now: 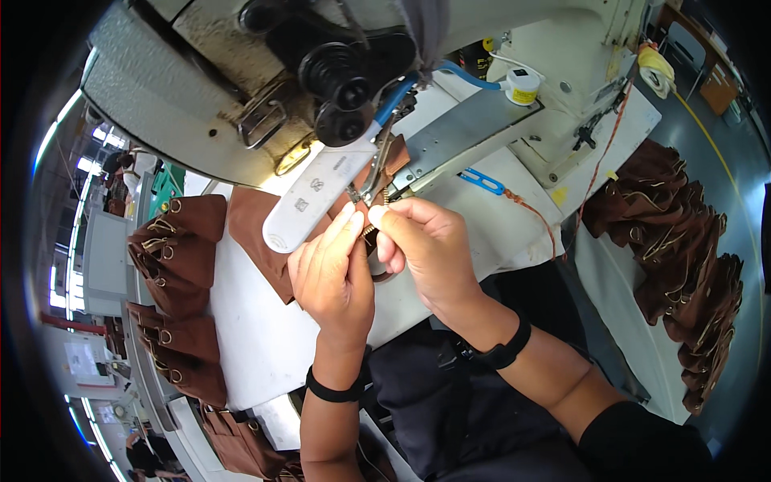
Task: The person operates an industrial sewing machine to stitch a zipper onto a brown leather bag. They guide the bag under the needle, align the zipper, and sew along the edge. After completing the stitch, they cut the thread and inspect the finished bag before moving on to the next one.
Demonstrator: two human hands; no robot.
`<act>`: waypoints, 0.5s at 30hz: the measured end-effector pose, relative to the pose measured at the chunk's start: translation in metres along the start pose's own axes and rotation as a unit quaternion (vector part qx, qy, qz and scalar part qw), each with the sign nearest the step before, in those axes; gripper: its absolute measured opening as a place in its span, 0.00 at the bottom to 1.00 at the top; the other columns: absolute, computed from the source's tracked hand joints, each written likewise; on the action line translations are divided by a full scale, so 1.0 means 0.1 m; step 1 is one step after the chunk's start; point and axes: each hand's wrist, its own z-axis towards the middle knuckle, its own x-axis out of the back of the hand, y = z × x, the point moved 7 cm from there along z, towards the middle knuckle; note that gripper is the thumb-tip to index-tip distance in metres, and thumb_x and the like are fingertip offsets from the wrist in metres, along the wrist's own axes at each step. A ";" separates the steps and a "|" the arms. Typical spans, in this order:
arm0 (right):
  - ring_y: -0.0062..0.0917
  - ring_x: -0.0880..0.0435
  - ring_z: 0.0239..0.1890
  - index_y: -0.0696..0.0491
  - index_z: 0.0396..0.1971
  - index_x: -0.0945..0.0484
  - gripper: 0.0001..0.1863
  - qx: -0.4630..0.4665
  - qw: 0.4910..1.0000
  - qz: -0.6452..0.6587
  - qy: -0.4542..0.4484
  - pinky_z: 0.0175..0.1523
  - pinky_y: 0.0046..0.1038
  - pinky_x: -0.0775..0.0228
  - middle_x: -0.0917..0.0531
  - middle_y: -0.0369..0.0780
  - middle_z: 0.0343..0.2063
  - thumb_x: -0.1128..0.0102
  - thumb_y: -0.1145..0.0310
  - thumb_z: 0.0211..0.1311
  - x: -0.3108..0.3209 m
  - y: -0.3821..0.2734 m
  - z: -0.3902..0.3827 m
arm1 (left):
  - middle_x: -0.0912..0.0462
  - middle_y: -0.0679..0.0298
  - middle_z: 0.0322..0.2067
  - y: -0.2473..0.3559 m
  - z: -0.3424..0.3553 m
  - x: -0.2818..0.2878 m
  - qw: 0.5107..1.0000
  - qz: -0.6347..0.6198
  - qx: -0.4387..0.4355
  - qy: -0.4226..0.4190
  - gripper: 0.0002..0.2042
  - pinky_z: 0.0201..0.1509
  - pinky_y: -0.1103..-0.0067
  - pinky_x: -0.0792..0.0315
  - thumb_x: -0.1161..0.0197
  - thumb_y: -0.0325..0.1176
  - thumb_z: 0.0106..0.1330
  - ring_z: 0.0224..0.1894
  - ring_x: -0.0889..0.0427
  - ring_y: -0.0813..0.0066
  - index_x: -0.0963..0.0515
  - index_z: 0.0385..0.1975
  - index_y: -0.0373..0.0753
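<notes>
A brown leather-like piece (255, 229) lies under the head of a sewing machine (189, 132), with part of it at the presser foot (369, 191). Along its edge runs a brass-toothed zipper (369, 230). My left hand (333, 277) is on the piece just in front of the foot, its fingers drawn together and gripping the edge; its thumb is partly hidden. Close beside it, my right hand (430, 245) pinches the zipper edge between thumb and curled fingers. Both sets of fingertips are very near the foot. A white rounded guard plate (317, 197) hides part of the piece.
Brown bags with metal rings (177, 249) stand at the left table edge. A blue looped tool (482, 181) on a cord lies right of the machine arm. A large heap of brown pieces (666, 225) is at the far right. A small white pot (522, 84) sits on the machine bed.
</notes>
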 end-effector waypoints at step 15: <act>0.11 0.26 0.17 0.60 0.26 0.17 0.16 0.057 0.994 -0.055 0.077 0.24 0.18 0.35 0.18 0.34 0.17 0.39 0.65 0.73 0.09 -0.26 0.06 | 0.09 0.58 0.47 0.02 0.02 -0.06 1.000 0.000 0.001 0.002 0.15 0.51 0.74 0.28 0.33 0.17 0.62 0.45 0.11 0.65 0.15 0.48 0.38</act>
